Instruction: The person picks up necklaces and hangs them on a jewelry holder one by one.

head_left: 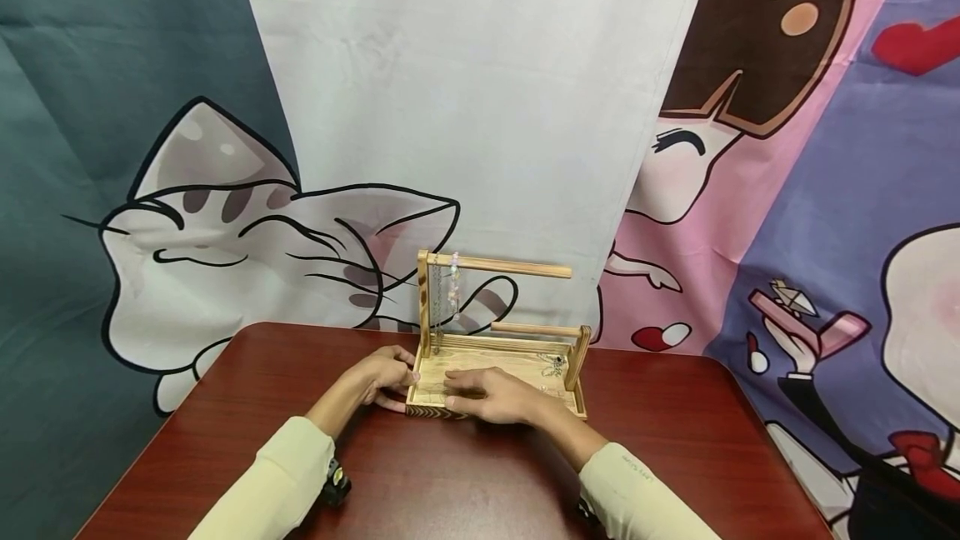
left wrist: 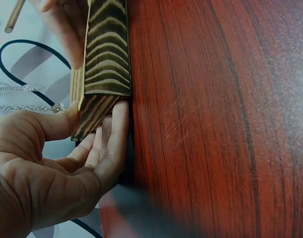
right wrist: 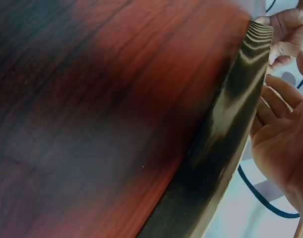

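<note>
A wooden jewelry stand (head_left: 510, 348) with a shallow tray base sits on the table. My left hand (head_left: 386, 375) grips the tray's left end; in the left wrist view its thumb lies on the wall's top edge and its fingers against the outside and underside of the striped corner (left wrist: 99, 106). Over the tray's front part, my right hand (head_left: 495, 394) reaches in with fingers extended, close to the dark front wall (right wrist: 235, 99). From the upper bar (head_left: 517, 266) hang a pink beaded strand (head_left: 453, 282) and a silver chain (head_left: 438, 307). Small jewelry pieces (head_left: 553, 363) lie in the tray's right side.
The stand's lower bar (head_left: 536, 329) runs from a short post (head_left: 577, 359) at the right. A reddish-brown table (head_left: 300, 365) carries the stand. Behind it hangs a cartoon-printed curtain (head_left: 465, 90).
</note>
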Demonstrator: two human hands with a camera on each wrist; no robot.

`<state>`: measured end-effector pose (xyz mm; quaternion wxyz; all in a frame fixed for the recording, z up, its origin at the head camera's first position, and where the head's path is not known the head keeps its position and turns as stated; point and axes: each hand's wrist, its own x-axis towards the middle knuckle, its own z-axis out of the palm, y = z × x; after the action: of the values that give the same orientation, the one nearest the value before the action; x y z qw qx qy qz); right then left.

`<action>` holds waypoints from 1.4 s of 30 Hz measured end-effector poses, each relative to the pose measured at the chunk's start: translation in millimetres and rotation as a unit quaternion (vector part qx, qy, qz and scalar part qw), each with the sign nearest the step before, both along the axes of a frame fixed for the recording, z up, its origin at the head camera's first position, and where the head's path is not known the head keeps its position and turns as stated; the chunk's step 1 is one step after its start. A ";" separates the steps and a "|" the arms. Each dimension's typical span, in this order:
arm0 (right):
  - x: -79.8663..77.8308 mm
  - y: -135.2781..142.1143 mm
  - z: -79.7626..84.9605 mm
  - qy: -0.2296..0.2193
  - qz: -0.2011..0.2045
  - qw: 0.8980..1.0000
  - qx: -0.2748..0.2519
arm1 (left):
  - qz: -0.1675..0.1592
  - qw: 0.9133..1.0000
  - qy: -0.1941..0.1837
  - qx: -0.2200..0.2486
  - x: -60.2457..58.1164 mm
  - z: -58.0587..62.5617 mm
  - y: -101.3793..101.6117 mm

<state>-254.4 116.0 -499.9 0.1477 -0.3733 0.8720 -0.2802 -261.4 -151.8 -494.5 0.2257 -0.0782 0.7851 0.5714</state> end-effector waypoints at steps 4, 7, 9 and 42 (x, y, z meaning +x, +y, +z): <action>-1.1 -3.0 -3.7 0.041 0.044 0.997 0.039 | 0.000 1.000 0.001 -0.001 -0.3 0.1 -0.1; -2.1 -5.0 -6.6 0.049 0.057 0.996 0.056 | 0.001 1.000 0.001 -0.001 -0.4 0.0 0.0; -2.7 -6.1 -9.0 0.049 0.060 0.995 0.062 | 0.002 1.000 0.000 0.000 -0.4 -0.3 0.0; -13.0 11.4 -11.5 0.079 -0.018 0.984 0.160 | 0.005 1.000 -0.005 0.008 -1.0 -0.7 -0.8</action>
<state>-267.5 127.5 -511.5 0.1310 -0.3502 0.9210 -0.1093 -262.4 -152.6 -495.2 0.2273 -0.0829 0.7790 0.5785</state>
